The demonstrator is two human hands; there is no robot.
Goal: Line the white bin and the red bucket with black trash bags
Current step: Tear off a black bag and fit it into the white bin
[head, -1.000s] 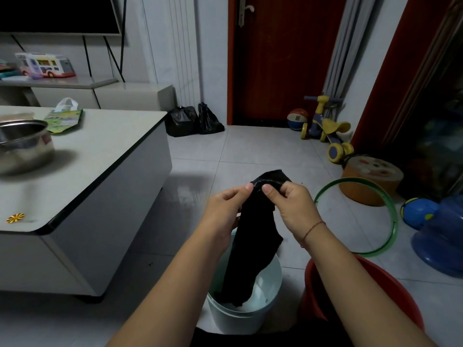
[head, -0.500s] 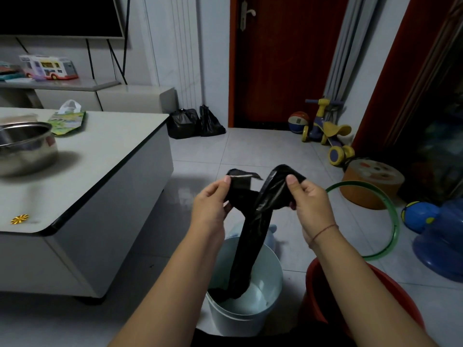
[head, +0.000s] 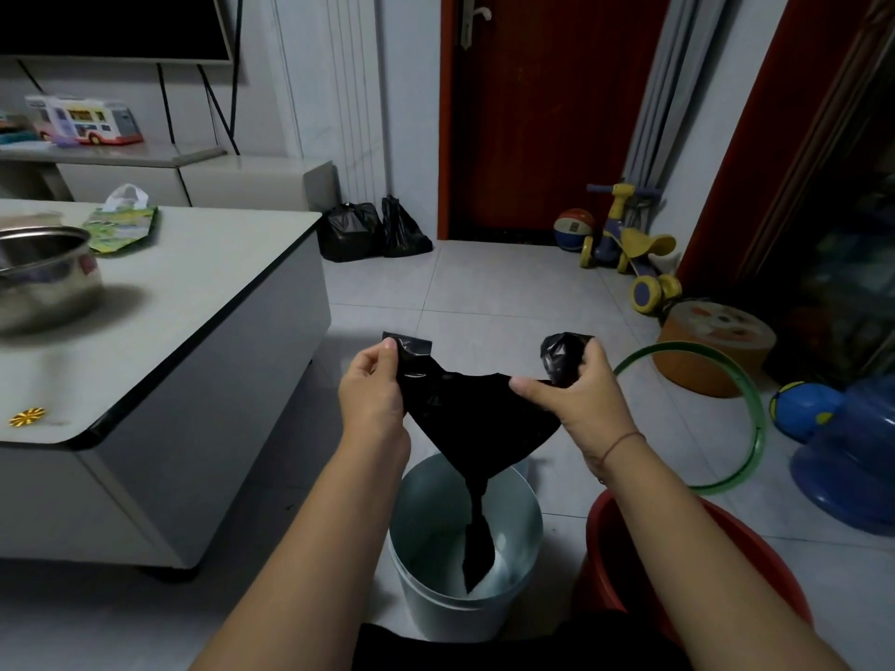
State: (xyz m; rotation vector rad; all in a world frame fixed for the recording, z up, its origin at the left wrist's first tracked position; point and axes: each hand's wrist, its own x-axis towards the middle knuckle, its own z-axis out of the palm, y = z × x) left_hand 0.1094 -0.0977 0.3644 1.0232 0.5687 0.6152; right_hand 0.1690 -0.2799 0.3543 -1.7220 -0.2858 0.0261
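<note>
While my left hand [head: 373, 394] and right hand [head: 581, 404] pinch one black bag [head: 474, 418], one white bin [head: 416, 525] stands below. One red bucket [head: 594, 544] sits under my right forearm

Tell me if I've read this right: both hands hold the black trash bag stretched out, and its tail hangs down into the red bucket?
Not quite. The head view shows the tail of the black trash bag hanging down into the white bin, not the red bucket beside it. The left hand and right hand do hold it stretched out.
</note>
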